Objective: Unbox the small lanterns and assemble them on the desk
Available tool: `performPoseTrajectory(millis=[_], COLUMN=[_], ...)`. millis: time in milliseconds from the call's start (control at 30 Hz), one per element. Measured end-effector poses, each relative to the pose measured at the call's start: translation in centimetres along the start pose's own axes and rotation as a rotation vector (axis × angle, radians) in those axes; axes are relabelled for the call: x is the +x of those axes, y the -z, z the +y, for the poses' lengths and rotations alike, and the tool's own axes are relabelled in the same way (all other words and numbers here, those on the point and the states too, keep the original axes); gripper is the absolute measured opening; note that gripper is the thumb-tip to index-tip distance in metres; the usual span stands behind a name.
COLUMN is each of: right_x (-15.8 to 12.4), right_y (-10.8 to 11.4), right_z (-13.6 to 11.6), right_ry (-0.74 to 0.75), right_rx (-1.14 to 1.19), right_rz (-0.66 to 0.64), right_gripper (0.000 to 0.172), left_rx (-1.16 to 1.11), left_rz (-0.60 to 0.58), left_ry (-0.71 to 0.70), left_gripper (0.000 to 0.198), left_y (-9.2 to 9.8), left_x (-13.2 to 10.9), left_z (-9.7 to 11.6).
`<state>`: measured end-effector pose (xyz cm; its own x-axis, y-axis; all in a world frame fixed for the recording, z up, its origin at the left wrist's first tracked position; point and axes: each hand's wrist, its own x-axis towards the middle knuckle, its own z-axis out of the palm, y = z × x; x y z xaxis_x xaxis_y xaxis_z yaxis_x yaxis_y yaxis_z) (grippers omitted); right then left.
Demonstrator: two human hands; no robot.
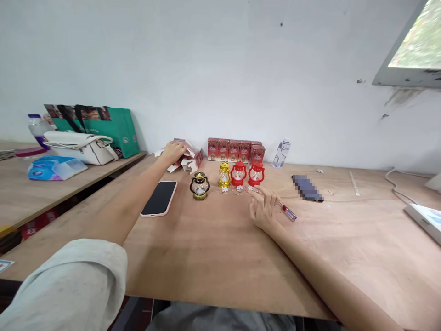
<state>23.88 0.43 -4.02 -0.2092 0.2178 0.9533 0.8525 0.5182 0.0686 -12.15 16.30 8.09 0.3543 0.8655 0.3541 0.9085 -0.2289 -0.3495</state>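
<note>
Pale wall (165, 69) stands behind a wooden counter (206, 257), with part of a window (418, 41) at the upper right; on a second counter at the left are a green bag (127, 131) and a white handbag (91, 149).

At the far edge of the main counter, left of a row of red boxes (223, 149), lies an untidy pile of cartons (197, 161), their flaps loose; the left hand (174, 151) is laid over this pile, its fingers bent downward; since the fingertips are hidden, I cannot tell whether they pinch a carton or only rest on it. The right hand (264, 209) is near the counter top, its fingers loosely spread, with no object visibly gripped; they are just beside some thin wire pieces (237, 191), and a screwdriver (288, 213) lies by this hand.

Four small lanterns stand upright between the hands: one dark lantern (200, 187), one gold lantern (224, 176) and two red lanterns (238, 174); a phone (159, 198) lies left of the dark one, and a bottle (282, 153) stands by the wall.

As I judge, each carton is light, thin card, easy to crush; it is better to take it by two opposite side walls than by a flap, which would bend or tear; the lanterns look light also, perhaps slippery and fragile at the clear middle, so the firm base is the safer hold.
</note>
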Motion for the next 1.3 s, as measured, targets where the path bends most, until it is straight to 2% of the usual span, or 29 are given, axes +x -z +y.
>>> performPoseTrajectory(millis=[167, 300, 500, 667, 767, 867, 933, 1000, 1100, 1167, 1233, 1300], right_x=[0.1, 0.3, 0.1, -0.1, 0.1, 0.3, 0.3, 0.4, 0.4, 0.5, 0.5, 0.6], right_y=[0.1, 0.2, 0.1, 0.1, 0.2, 0.4, 0.4, 0.4, 0.4, 0.4, 0.5, 0.5], right_z=[0.0, -0.1, 0.0, 0.1, 0.0, -0.1, -0.1, -0.1, -0.1, -0.2, -0.4, -0.4], right_ry=[-0.001, 0.023, -0.001, -0.020, -0.006, -0.001, -0.005, -0.002, 0.019, 0.041, 0.054, 0.015], right_rx=[-0.028, -0.027, -0.015, -0.024, -0.023, -0.022, -0.014, -0.008, -0.003, 0.008, 0.012, -0.025], right_rz=[-0.049, -0.055, -0.090, -0.118, -0.113, -0.116, -0.131, -0.143, -0.133, -0.143, -0.182, -0.244], right_gripper=[0.044, 0.043, 0.046, 0.045, 0.042, 0.042, 0.042, 0.042, 0.042, 0.040, 0.039, 0.039], left_rx=[0.007, 0.016, 0.011, -0.014, -0.046, -0.123, -0.215, -0.356, -0.648, -0.756, -0.767, -0.763], left_rz=[-0.036, -0.069, -0.150, -0.182, -0.143, -0.026, 0.057, 0.104, 0.044, -0.013, 0.045, 0.104], left_ry=[-0.034, -0.058, 0.076, 0.060, 0.102, 0.193, 0.202, 0.143, 0.025, -0.052, -0.065, -0.053], left_gripper=[0.030, 0.031, 0.051, 0.049, 0.051, 0.048, 0.043, 0.040, 0.039, 0.045, 0.062, 0.081], left_y=[-1.2, -1.2, -0.4, -0.6, -0.7, 0.4, 1.7, 3.2, 4.7, 4.7, 4.1, 3.2], left_x=[1.5, 1.4, 0.1, -0.8, -1.0, -1.0, -1.4, -2.7, -6.2, -9.0, -11.2, -12.5], left_z=[0.6, 0.8, -0.9, -2.0, -1.8, -1.2, -0.3, 1.1, 4.3, 6.8, 9.1, 10.9])
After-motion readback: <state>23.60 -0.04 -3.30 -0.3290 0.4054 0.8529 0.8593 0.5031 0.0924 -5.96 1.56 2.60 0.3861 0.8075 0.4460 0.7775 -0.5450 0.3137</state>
